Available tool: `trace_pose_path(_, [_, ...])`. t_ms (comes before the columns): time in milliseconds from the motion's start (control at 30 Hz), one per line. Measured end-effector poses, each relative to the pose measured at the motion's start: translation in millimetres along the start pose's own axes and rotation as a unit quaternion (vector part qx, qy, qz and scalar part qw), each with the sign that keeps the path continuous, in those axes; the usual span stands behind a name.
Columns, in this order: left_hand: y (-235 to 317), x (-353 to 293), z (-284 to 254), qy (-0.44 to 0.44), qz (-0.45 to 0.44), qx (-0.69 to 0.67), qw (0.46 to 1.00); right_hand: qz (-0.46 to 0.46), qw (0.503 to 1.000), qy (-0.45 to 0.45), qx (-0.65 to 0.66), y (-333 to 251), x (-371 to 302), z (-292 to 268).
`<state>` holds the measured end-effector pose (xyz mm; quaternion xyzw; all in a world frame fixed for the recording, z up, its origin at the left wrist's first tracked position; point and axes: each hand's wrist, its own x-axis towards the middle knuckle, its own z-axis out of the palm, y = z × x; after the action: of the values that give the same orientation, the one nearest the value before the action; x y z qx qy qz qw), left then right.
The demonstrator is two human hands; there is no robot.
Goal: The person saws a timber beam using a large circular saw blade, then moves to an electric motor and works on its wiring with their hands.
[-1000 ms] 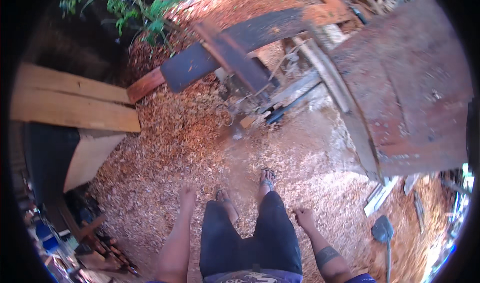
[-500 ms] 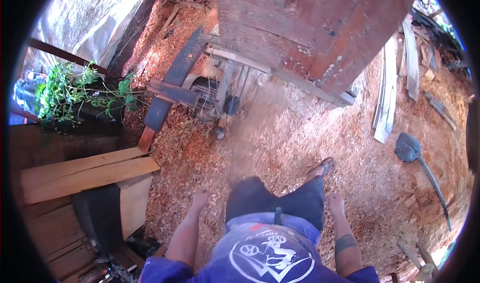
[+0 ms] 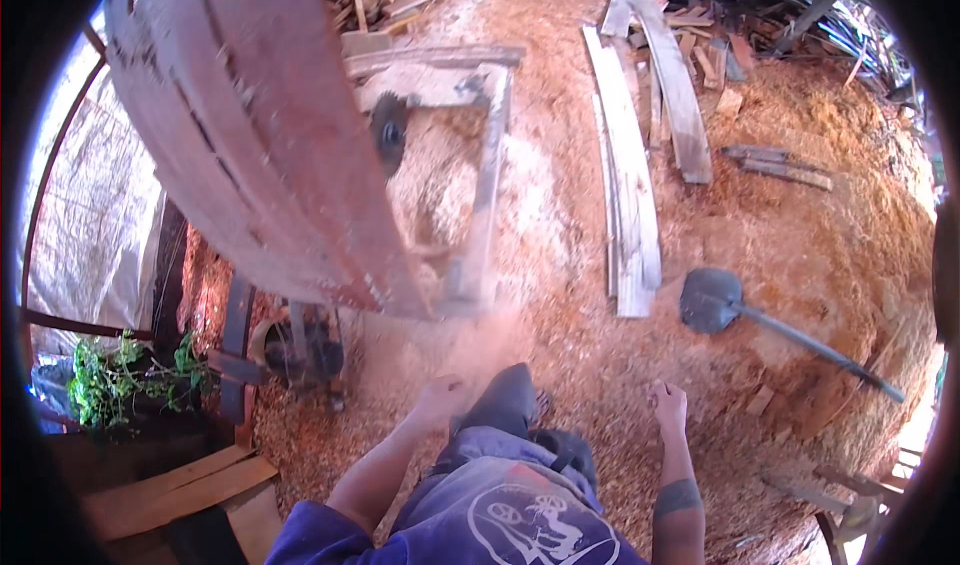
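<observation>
My left hand (image 3: pixel 440 400) hangs in front of my left thigh, holding nothing that I can see; blur hides how its fingers lie. My right hand (image 3: pixel 668 405) is out to my right above the sawdust, fingers curled in, with nothing visible in them. Ahead and to the left stands a worn reddish wooden tabletop (image 3: pixel 270 155). Beside its right edge a dark toothed circular saw blade (image 3: pixel 390 133) shows over a wooden frame (image 3: pixel 487 185). Neither hand touches these. Nearest to my right hand on the ground is a shovel (image 3: pixel 712 300).
Long pale boards (image 3: pixel 630 185) lie ahead on the sawdust-covered ground (image 3: pixel 560 365), with scrap wood (image 3: pixel 700 60) piled beyond. A motor-like machine (image 3: pixel 300 345) sits under the tabletop's near end. Left are a leafy plant (image 3: pixel 110 385) and stacked planks (image 3: pixel 190 490).
My view has swung right and farther ahead, bringing the saw blade and frame into sight. The tabletop now appears at the left. Both my arms have swung; my left hand is farther forward.
</observation>
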<state>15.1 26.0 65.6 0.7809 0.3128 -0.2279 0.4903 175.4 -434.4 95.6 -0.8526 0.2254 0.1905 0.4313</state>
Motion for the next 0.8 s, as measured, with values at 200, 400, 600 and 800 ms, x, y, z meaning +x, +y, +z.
trace_pose_path(200, [129.1,131.8,8.7,-0.038,0.03,0.001,0.999,-0.063,0.994,-0.006,-0.089,-80.2,137.9,-13.1])
trace_pose_path(400, [198.1,310.6,-1.6,-0.089,-0.045,0.053,0.994,-0.101,0.995,-0.009,-0.013,-79.4,334.6,-47.8])
trace_pose_path(600, [279.9,460.3,-92.1,0.087,0.024,0.15,0.984,0.062,0.988,-0.126,-0.069,-237.1,450.4,-72.9])
trace_pose_path(800, [501.3,642.2,-158.0,0.073,0.141,-0.033,0.987,-0.251,0.916,-0.124,-0.286,-228.5,657.3,-93.4])
